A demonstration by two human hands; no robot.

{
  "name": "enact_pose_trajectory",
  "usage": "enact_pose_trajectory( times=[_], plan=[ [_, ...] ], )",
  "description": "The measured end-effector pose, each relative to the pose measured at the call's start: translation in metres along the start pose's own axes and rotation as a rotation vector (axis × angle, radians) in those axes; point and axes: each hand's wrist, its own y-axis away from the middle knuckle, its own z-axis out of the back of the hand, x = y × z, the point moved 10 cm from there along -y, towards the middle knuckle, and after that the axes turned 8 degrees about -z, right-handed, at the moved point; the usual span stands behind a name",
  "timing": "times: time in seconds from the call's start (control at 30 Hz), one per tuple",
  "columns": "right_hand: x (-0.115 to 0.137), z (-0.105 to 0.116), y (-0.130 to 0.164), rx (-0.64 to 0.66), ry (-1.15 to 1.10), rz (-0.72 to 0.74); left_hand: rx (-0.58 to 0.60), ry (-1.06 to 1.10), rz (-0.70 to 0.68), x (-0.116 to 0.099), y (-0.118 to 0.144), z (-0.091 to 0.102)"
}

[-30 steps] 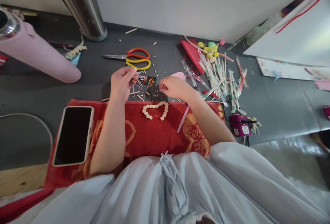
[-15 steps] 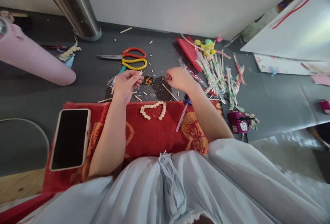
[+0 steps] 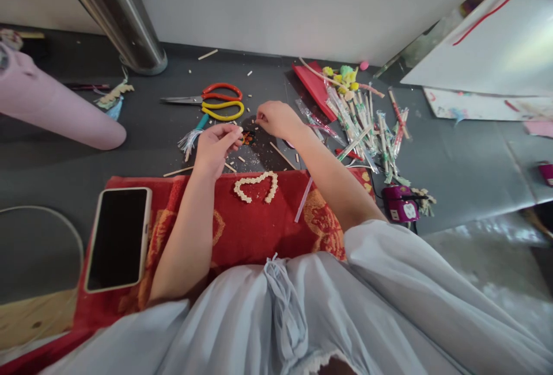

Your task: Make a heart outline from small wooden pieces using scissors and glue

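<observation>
My left hand (image 3: 215,147) is closed in a pinch, with a small cream-coloured piece (image 3: 240,130) showing at the thumb and fingertips. Just right of it, my right hand (image 3: 279,118) reaches low over the table, its fingertips drawn together; what they hold, if anything, is hidden. Below them, a small dark card with an orange pattern (image 3: 247,137) is partly covered by my left hand. Short cut bits of thin pale stick (image 3: 241,159) and crumbs lie around it. On the red towel (image 3: 259,231), a bumpy cream strand (image 3: 256,178) forms an open heart-like curve.
Scissors with red and yellow handles (image 3: 222,111) lie behind my left hand. A pink bottle (image 3: 64,101) and a metal post (image 3: 116,18) stand left. A phone (image 3: 117,238) rests on the towel. Wrapped sticks (image 3: 356,116) and a purple box (image 3: 400,203) sit right.
My right hand has moved left and slightly away from me, closer to my left hand. My left hand has shifted a little to the right, still pinching. The view has tilted slightly.
</observation>
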Motion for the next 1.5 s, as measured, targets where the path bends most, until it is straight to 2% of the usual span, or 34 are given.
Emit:
enact_pose_trajectory(
  times=[0.17, 0.6, 0.73, 0.9, 1.03, 1.2, 1.5],
  plan=[
    [0.004, -0.003, -0.013, 0.003, 0.008, -0.022, -0.002, 0.008, 0.015, 0.0, -0.001, 0.0],
    [0.008, -0.003, -0.017, 0.014, 0.05, 0.004, 0.002, 0.031, 0.02, 0.0, 0.001, -0.002],
    [0.006, 0.01, -0.004, -0.03, -0.168, 0.042, -0.006, 0.047, 0.026, 0.0, 0.001, -0.002],
    [0.003, 0.041, 0.039, -0.236, -0.686, 0.144, 0.021, 0.085, 0.013, -0.001, 0.002, -0.007],
    [0.003, 0.051, 0.072, -0.367, -0.906, 0.176, 0.085, 0.09, 0.004, -0.003, 0.005, -0.015],
    [0.006, 0.055, 0.09, -0.441, -0.998, 0.205, 0.149, 0.07, 0.01, -0.005, 0.01, -0.025],
    [0.01, 0.048, 0.09, -0.444, -1.045, 0.28, 0.175, 0.069, 0.023, -0.003, 0.011, -0.027]
  ],
)
